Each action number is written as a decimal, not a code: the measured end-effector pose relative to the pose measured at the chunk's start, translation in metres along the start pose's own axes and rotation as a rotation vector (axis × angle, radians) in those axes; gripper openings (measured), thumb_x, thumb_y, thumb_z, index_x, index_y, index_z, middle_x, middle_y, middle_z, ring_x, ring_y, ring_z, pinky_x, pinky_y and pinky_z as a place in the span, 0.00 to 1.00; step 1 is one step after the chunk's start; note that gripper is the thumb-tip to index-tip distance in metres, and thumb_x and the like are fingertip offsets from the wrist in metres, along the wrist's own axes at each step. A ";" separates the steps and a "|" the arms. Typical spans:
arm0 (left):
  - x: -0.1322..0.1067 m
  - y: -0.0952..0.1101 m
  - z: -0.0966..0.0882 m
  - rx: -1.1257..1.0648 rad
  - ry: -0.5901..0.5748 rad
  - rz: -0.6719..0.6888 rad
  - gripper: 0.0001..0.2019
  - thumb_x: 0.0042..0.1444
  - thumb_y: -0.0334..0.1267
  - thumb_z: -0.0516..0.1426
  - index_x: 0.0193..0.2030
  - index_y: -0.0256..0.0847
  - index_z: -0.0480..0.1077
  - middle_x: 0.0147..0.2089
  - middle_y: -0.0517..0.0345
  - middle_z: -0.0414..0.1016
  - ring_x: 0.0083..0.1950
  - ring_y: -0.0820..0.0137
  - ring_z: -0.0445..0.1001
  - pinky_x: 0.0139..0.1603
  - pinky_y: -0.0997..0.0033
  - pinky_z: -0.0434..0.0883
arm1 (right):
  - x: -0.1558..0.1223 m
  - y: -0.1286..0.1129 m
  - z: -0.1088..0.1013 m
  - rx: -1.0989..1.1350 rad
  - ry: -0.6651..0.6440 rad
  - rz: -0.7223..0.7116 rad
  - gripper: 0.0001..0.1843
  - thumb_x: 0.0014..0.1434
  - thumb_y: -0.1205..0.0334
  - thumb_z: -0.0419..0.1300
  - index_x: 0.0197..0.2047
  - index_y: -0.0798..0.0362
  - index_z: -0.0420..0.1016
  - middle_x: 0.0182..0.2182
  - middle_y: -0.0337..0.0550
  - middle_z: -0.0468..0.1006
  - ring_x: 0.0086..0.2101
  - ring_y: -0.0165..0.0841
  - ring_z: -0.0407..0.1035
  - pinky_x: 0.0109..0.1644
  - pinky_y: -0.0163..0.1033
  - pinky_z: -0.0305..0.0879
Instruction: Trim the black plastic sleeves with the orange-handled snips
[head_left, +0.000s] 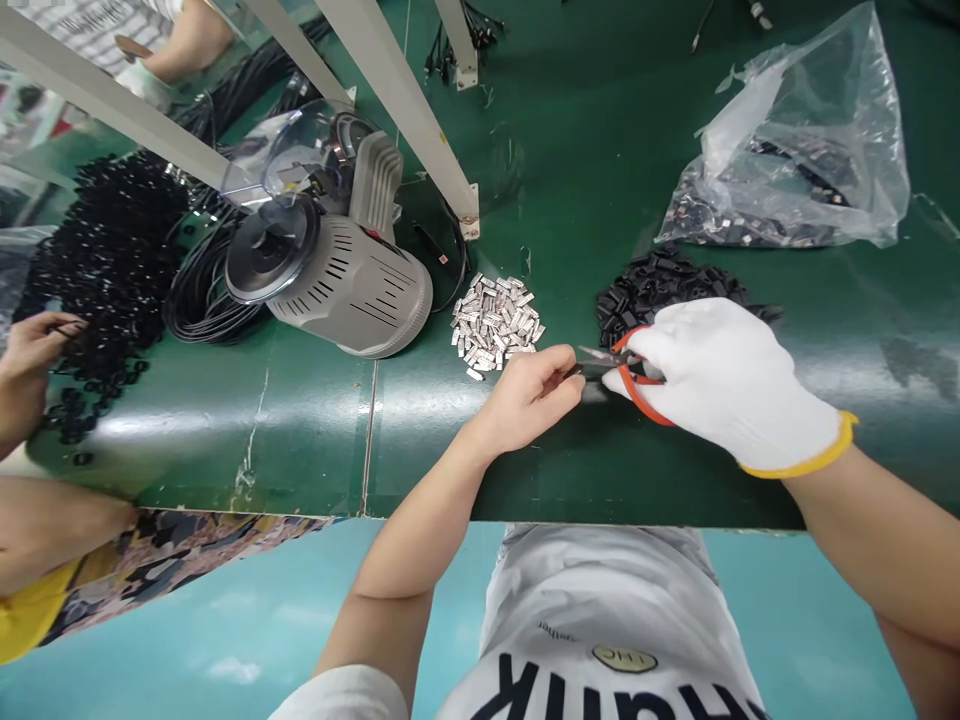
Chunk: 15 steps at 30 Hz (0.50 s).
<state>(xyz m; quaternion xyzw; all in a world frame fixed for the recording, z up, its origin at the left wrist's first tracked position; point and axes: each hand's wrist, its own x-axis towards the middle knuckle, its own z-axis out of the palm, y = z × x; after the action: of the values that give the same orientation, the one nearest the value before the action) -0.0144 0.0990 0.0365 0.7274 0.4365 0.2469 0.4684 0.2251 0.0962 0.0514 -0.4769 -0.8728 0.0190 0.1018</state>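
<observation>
One pair of red-handled snips (634, 392) sits within the curled fingers of the gloved right hand (712, 385), closed round its handles, tips just beside the bare left hand (534, 392). Left thumb and fingers pinch one small dark piece (576, 371) (mostly hidden), above the table (570, 480) near its front edge. Farther from that edge: one silver pile (496, 322), one black pile (667, 285), one clear bag (802, 170)

From my place I see the scissors (638, 396), orange at handles, metal blades parted and pointing left, near a small dark piece (574, 370), mostly hidden.
</observation>
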 end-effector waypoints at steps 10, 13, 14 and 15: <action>-0.003 -0.004 0.003 -0.200 -0.106 -0.025 0.21 0.68 0.54 0.57 0.31 0.40 0.68 0.26 0.60 0.64 0.27 0.74 0.61 0.28 0.70 0.58 | 0.006 -0.012 -0.007 0.523 0.069 -0.049 0.03 0.62 0.65 0.61 0.41 0.49 0.75 0.40 0.39 0.80 0.41 0.33 0.72 0.50 0.39 0.65; -0.004 -0.004 0.003 -0.283 -0.114 -0.044 0.20 0.69 0.55 0.57 0.35 0.40 0.70 0.28 0.60 0.67 0.27 0.74 0.63 0.28 0.70 0.59 | 0.005 -0.012 -0.007 0.499 0.069 -0.003 0.03 0.61 0.64 0.63 0.40 0.49 0.75 0.39 0.39 0.80 0.40 0.33 0.72 0.49 0.39 0.65; -0.004 -0.004 0.003 -0.303 -0.114 -0.038 0.20 0.69 0.55 0.58 0.35 0.40 0.70 0.28 0.60 0.67 0.27 0.74 0.63 0.29 0.69 0.60 | 0.004 -0.013 -0.007 0.489 0.074 0.013 0.02 0.62 0.63 0.63 0.40 0.49 0.75 0.40 0.39 0.80 0.42 0.34 0.73 0.50 0.40 0.65; -0.004 -0.003 0.003 -0.320 -0.110 -0.026 0.19 0.69 0.55 0.57 0.36 0.40 0.71 0.29 0.60 0.68 0.28 0.74 0.64 0.30 0.69 0.62 | 0.003 -0.014 -0.006 0.480 0.089 0.029 0.02 0.62 0.61 0.63 0.39 0.49 0.75 0.42 0.40 0.80 0.43 0.35 0.73 0.50 0.40 0.66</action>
<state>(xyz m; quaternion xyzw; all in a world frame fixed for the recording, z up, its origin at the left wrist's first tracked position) -0.0155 0.0942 0.0323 0.6502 0.3745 0.2671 0.6047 0.2135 0.0909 0.0596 -0.4520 -0.8309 0.2064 0.2505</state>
